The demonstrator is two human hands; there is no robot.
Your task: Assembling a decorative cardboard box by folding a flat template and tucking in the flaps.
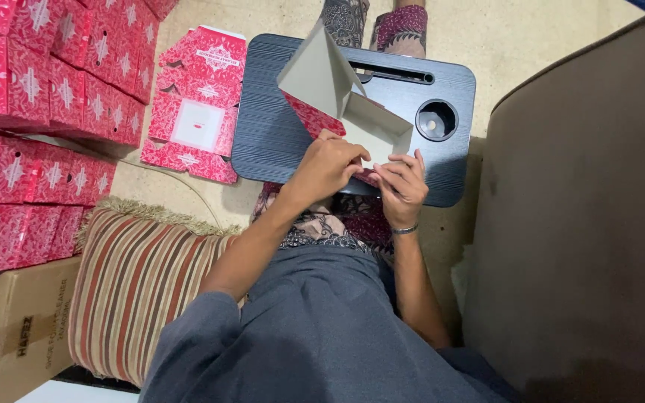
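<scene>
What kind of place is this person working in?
Probably a home floor used for box folding: a striped cushion, a small lap desk on the floor, and stacks of red boxes beside a flat one.

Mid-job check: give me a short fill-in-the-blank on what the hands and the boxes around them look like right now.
1. Both hands, the left hand and right hand, grip a half-folded box whose inside is ____.
2. The box rests on a dark lap ____.
3. A flat unfolded box lies on the ____.
4. The cushion has a ____ pattern.

Missing words: grey; table; floor; striped
</scene>
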